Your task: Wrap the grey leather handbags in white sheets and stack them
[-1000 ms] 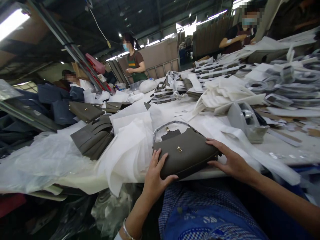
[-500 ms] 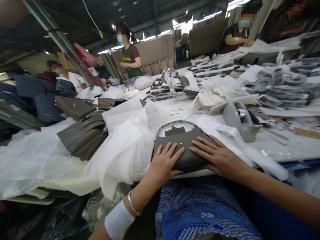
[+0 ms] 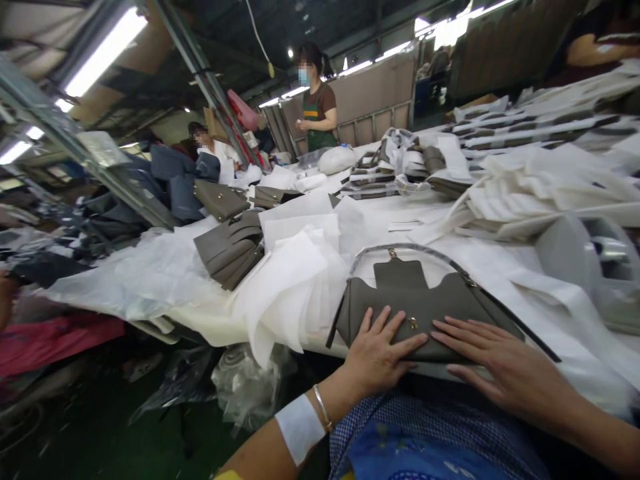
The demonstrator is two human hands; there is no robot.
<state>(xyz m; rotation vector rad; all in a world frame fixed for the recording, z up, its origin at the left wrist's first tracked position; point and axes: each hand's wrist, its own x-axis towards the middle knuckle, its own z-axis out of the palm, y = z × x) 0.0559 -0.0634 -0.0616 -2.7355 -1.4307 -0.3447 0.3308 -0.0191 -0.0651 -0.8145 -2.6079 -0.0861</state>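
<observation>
A dark olive-grey handbag (image 3: pixel 400 290) lies flat at the table's front edge, its flap (image 3: pixel 400 275) folded back away from me. A handle strap in clear wrapping (image 3: pixel 425 248) arcs behind it. My left hand (image 3: pixel 383 350) rests with spread fingers on the bag's lower front, left of the gold clasp (image 3: pixel 413 323). On the clasp's other side, my right hand (image 3: pixel 505 360) lies flat across the bag with fingers stretched out. Neither hand grips anything. White foam sheets (image 3: pixel 295 287) are fanned out just left of the bag.
More olive-grey bag pieces (image 3: pixel 233 250) lie on the left, beside clear plastic bags (image 3: pixel 150 273). A grey tape dispenser (image 3: pixel 570 267) stands at right. Wrapped straps (image 3: pixel 400 160) and white padding (image 3: pixel 565 190) cover the back. A masked person (image 3: pixel 320 110) stands beyond the table.
The view has swung left, so things appear further right. The bag looks flatter and wider, with its flap more visible. Both hands stay spread on its front.
</observation>
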